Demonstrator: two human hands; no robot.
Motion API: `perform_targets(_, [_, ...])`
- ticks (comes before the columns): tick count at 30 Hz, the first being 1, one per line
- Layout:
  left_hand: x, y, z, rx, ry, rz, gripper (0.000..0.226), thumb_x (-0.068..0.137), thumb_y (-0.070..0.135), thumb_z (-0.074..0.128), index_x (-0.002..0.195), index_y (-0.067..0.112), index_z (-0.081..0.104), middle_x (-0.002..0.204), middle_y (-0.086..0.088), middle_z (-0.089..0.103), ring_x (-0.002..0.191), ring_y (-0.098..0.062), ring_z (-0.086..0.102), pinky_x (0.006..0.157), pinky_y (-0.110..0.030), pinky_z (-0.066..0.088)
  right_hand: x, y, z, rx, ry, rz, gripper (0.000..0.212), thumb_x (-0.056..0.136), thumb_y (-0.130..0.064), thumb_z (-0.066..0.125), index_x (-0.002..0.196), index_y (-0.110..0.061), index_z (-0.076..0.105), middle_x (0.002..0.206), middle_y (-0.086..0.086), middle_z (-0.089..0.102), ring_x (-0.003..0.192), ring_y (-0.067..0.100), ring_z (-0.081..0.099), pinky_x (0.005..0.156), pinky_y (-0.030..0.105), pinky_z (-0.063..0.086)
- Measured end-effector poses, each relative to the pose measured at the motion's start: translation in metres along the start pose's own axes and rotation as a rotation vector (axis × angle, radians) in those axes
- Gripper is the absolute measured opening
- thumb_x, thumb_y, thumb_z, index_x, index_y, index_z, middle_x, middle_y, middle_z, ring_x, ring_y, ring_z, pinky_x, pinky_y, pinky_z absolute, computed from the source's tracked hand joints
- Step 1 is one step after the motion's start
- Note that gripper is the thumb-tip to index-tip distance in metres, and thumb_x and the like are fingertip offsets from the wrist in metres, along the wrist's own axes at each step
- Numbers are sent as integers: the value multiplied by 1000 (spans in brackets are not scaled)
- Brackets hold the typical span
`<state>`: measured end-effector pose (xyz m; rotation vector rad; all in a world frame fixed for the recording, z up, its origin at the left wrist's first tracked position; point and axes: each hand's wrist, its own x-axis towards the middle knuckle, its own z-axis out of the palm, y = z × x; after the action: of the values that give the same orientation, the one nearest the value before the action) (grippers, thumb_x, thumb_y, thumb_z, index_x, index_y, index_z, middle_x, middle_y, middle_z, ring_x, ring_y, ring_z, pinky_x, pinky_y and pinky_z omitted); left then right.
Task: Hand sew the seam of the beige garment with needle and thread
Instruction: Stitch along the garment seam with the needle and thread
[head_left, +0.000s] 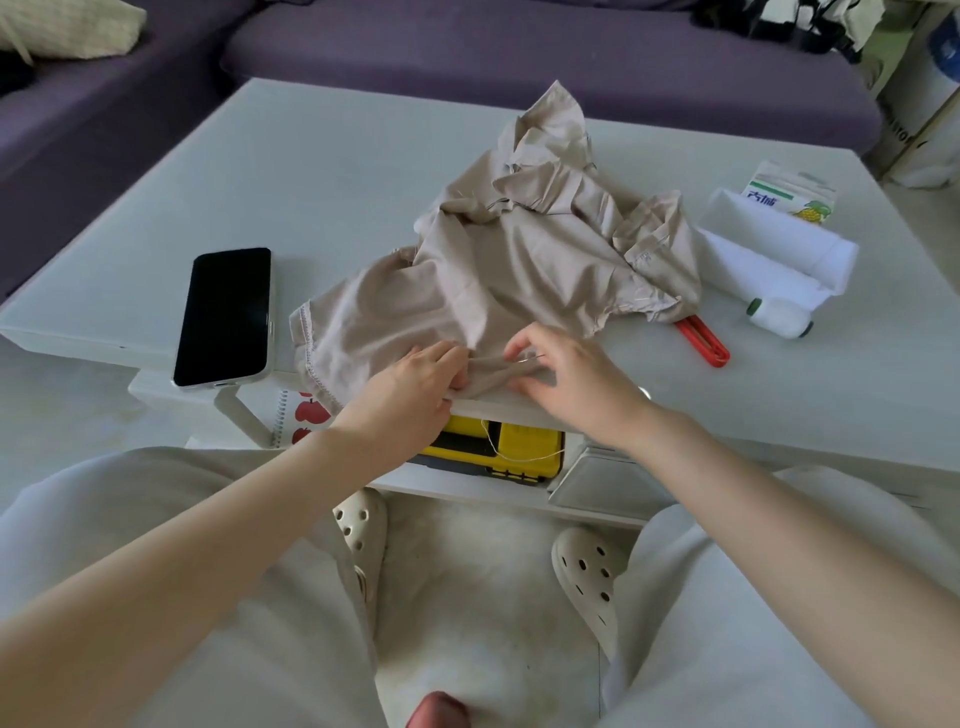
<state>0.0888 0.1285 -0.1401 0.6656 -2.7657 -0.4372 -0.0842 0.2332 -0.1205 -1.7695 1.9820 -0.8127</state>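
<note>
Watching remotely: L hand (415, 382) pinches a fold of the beige garment (519, 260) at the near edge of the white table (337, 171), fingers curled into the cloth. R hand (569, 382) sits just beside it on the same fold, fingers half curled, thumb tip on the fabric. A thin needle (531, 357) glints by the forefinger; can't tell if it's actually pinched. A length of thread (488, 439) hangs below the table edge, across a yellow box (524, 439) on the lower shelf. Rest of the garment lies crumpled mid-table, btwn phone (223, 317) & red tool (704, 342).
</note>
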Motion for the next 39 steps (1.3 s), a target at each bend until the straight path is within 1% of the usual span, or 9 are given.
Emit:
perform_targets(5, [-3,3,-5,-57,35,35,12,77,-6,55,84,4,53,91,-8,52,77,-22,47,63,-19,28,5,-1,12,-28,-42,-17,19,87,-20,67,104,-10,65,102,3,61,95,19,60,85,37,48])
perform_targets(9, [-2,2,-9,-108,84,8,5,82,5,51,87,6,54,94,-5,49,84,-15,43,72,-28,41,6,5,9,-90,-11,-33,14,90,-18,64,99,-8,68,89,-1,57,81,15,55,72,25,42])
perform_targets(16, [4,3,-31,-176,126,-49,28,78,-11,43,71,17,41,69,4,45,62,-22,40,54,-33,34,8,13,4,-52,-23,40,12,93,-21,60,92,-12,67,78,-13,50,70,0,47,64,12,34])
perform_targets(20, [10,-9,-34,-163,84,-137,29,77,-12,40,71,16,47,63,6,47,58,-18,40,53,-33,34,9,16,5,-27,-26,67,12,93,-21,59,88,-11,65,77,-14,50,72,4,49,62,14,33])
perform_targets(24, [13,-11,-32,-210,37,-203,27,81,-9,38,82,14,53,62,0,51,51,-13,38,50,-30,32,9,10,6,37,-29,50,21,85,-35,67,94,-15,66,83,-17,52,76,-7,52,68,7,37])
perform_targets(27, [16,-8,-31,-249,17,-199,29,79,-10,36,75,16,48,62,1,48,52,-10,37,48,-22,28,8,5,11,-14,-44,2,31,78,-38,73,98,-15,66,87,-14,53,77,-3,52,71,10,40])
perform_targets(31, [19,-8,-29,-282,-30,-152,38,75,-12,36,63,23,45,72,0,52,65,-6,43,58,-15,32,12,3,14,-51,-26,-28,21,89,-30,65,94,-10,67,81,-6,55,71,5,51,66,18,39])
perform_targets(36, [19,0,-30,-309,-140,-247,10,84,13,49,92,17,47,80,9,52,72,-10,48,62,-20,36,15,5,10,-36,-17,14,17,93,-25,60,92,-10,68,70,-17,43,63,-3,43,60,12,31])
perform_targets(39, [19,7,-32,-272,-204,-259,31,83,38,57,107,24,43,89,12,54,83,-17,54,74,-33,43,17,8,9,-30,-17,44,17,93,-23,58,93,-10,69,73,-15,47,65,1,44,60,14,31])
